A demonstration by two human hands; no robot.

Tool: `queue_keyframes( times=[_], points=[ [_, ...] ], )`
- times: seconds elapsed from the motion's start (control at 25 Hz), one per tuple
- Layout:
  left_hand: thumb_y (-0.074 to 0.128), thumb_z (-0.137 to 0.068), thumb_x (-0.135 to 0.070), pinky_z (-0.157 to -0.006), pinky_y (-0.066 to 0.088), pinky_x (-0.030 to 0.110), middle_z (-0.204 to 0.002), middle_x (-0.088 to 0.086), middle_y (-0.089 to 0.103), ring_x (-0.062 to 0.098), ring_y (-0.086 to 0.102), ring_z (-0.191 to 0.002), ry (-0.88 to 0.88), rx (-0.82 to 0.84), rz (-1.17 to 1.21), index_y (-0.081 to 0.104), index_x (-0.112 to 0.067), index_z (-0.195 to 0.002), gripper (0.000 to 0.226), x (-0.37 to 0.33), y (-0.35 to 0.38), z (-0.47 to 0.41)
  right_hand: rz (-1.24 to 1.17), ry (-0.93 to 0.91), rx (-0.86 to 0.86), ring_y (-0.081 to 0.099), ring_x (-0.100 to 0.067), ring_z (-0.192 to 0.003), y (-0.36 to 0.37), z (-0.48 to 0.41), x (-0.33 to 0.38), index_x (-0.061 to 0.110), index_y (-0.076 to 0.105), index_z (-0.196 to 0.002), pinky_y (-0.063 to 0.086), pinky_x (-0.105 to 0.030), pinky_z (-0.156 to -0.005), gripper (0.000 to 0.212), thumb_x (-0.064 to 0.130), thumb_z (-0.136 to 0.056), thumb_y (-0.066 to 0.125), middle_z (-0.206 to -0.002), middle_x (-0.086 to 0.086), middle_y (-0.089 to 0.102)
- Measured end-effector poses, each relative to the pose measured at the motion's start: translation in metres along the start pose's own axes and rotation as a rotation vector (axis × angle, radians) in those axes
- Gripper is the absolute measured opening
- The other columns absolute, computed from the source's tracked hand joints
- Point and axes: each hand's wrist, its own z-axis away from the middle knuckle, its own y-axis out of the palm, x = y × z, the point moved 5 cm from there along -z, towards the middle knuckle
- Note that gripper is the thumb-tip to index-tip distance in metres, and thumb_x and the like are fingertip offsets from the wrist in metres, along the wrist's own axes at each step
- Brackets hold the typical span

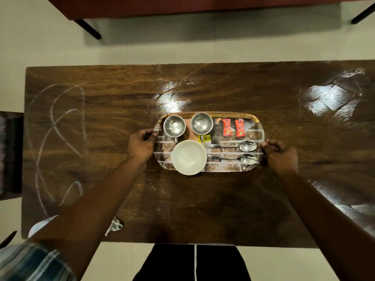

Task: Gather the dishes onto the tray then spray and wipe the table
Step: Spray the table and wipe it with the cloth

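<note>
Item: tray (233,114), patterned, wood-rimmed, glossy, flat on the table (182,199) near its middle. Carries at its far left two steel cups (174,126), handles pointing nearward; at its near left a white bowl (189,157), hard against the near rim; at its near right two spoons (231,146), side by side, bowls rightward; at its far right two red sachets (226,127). Yellow sticker (205,137) between cups and bowl. At the tray's left end, left hand (140,146), fingers curled round the rim; at its right end, right hand (281,154), gripping likewise. Well to the tray's near left, a crumpled cloth (115,225), partly hidden under the forearm. Far left of the tray, pale chalky marks (54,128). Handling, by estimate: stiff and moderately loaded; slick surface, so cups and spoons likely to slide or roll on any tilt; bowl probably breakable. Best held at both short ends, as now, and kept level.
</note>
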Motion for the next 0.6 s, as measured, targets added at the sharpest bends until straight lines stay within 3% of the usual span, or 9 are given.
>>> queue_keyframes(
  times=[0.16, 0.28, 0.44, 0.52, 0.6],
  points=[
    [0.074, -0.093, -0.015, -0.088, 0.064, 0.059, -0.096, 0.01, 0.08, 0.033, 0.078, -0.091, 0.038, -0.027, -0.126, 0.075, -0.023, -0.1, 0.011, 0.001, -0.011, -0.001, -0.016, 0.02, 0.007, 0.078, -0.028, -0.103, -0.002, 0.005, 0.002, 0.016, 0.075, -0.126, 0.065, -0.051, -0.093, 0.027, 0.025, -0.1, 0.075, -0.109, -0.003, 0.08],
    [0.075, -0.093, -0.018, -0.087, 0.066, 0.055, -0.095, 0.006, 0.077, 0.033, 0.078, -0.095, 0.034, -0.056, -0.148, 0.072, -0.024, -0.104, 0.013, 0.002, -0.027, 0.011, 0.024, -0.025, -0.088, 0.075, -0.019, -0.109, -0.013, 0.022, 0.014, 0.018, 0.073, -0.132, 0.061, -0.048, -0.102, 0.031, 0.02, -0.101, 0.072, -0.119, 0.0, 0.079],
    [0.064, -0.105, -0.013, -0.06, 0.062, 0.023, -0.106, 0.007, 0.072, 0.022, 0.069, -0.095, 0.054, -0.055, -0.005, 0.072, -0.015, -0.116, 0.014, -0.005, -0.061, 0.048, 0.021, -0.174, -0.097, 0.071, -0.016, -0.108, -0.01, 0.071, 0.041, 0.015, 0.072, -0.133, 0.058, -0.045, -0.106, 0.031, 0.013, -0.102, 0.065, -0.117, 0.002, 0.076],
    [0.061, -0.107, -0.014, -0.064, 0.058, 0.024, -0.106, 0.007, 0.072, 0.021, 0.067, -0.098, 0.075, -0.03, 0.042, 0.074, -0.015, -0.114, 0.014, -0.008, -0.091, 0.07, 0.023, -0.264, -0.005, 0.072, -0.017, -0.113, 0.008, 0.104, 0.057, 0.015, 0.072, -0.133, 0.057, -0.044, -0.107, 0.032, 0.012, -0.102, 0.064, -0.122, 0.002, 0.076],
    [0.062, -0.107, -0.016, -0.079, 0.059, 0.035, -0.101, 0.004, 0.075, 0.021, 0.068, -0.101, 0.116, -0.017, 0.075, 0.076, -0.018, -0.106, 0.014, -0.011, -0.125, 0.095, 0.033, -0.358, 0.09, 0.071, -0.015, -0.115, 0.034, 0.142, 0.077, 0.015, 0.074, -0.13, 0.055, -0.038, -0.107, 0.03, 0.011, -0.102, 0.064, -0.123, 0.002, 0.076]
  ],
)
